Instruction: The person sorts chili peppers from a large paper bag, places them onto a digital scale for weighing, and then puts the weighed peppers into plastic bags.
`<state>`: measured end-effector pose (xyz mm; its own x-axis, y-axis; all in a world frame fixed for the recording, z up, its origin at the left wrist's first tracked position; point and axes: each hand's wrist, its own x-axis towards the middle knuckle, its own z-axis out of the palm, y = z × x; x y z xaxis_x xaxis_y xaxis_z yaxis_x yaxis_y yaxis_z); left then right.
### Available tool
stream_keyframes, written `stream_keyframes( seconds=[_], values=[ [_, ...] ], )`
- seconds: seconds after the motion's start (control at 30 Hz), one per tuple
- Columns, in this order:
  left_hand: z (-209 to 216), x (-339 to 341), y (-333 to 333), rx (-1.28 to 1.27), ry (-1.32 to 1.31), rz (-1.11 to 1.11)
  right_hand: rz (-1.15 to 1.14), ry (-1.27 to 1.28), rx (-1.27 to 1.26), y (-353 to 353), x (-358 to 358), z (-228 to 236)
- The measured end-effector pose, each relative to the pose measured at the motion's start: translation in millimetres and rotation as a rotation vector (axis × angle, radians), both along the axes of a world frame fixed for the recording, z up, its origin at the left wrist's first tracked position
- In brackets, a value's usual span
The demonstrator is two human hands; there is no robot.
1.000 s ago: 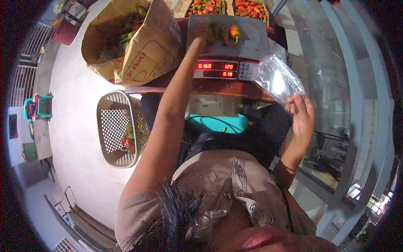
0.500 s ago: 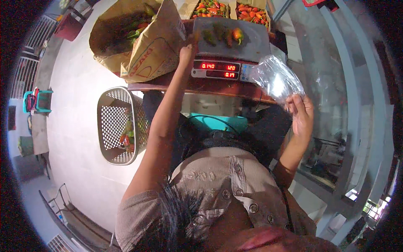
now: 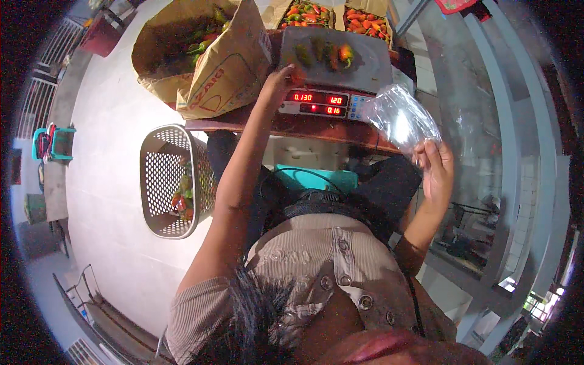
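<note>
My left hand (image 3: pixel 280 83) is at the near left corner of a digital scale (image 3: pixel 376 72), its fingers closed round a small reddish pepper (image 3: pixel 297 75), mostly hidden and blurred. Several peppers lie on the scale's grey plate; an orange and green pepper (image 3: pixel 345 53) is the clearest, with darker green ones to its left. Red digits glow on the scale's front panel. Off the scale's right front corner, my right hand (image 3: pixel 435 163) pinches a clear plastic bag (image 3: pixel 403 118), which hangs out over the keypad side and looks flat.
Left of the scale stands an open brown paper bag (image 3: pixel 228 79) with green peppers inside. Two boxes of red and orange peppers, one a cardboard box (image 3: pixel 365 7), sit behind. A pale perforated basket (image 3: pixel 148 210) with some peppers stands on the floor. Glass panels rise at the right.
My left hand has shifted slightly right and toward me along the scale's left edge. The displayed figures have changed. My right hand and the plastic bag have barely moved.
</note>
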<state>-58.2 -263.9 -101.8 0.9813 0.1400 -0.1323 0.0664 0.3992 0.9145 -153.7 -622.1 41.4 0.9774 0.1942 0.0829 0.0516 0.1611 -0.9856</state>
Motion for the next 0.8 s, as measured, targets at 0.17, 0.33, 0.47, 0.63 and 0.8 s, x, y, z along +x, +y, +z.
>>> stream_keyframes(
  seconds=[0.17, 0.33, 0.47, 0.63, 0.8],
  values=[
    [13.2, 9.1, -10.7, 0.149, 0.079, -0.02, 0.004, 0.004, 0.004, 0.7, 3.5, -3.8],
    [31.2, 46.2, -26.1, 0.438, -0.021, 0.023, -0.021, 0.025, -0.003, -4.7, 3.7, -4.9],
    [24.7, 95.8, -30.1, 0.638, -0.083, 0.079, -0.046, 0.046, 0.001, -6.8, 3.5, -5.9],
    [20.6, 119.9, -55.6, 0.376, -0.211, 0.079, -0.107, 0.075, 0.002, -6.9, 1.2, -4.7],
    [-21.3, 150.0, -61.5, 0.827, -0.236, 0.043, -0.137, 0.072, 0.01, -14.5, 1.8, -8.3]
  ],
)
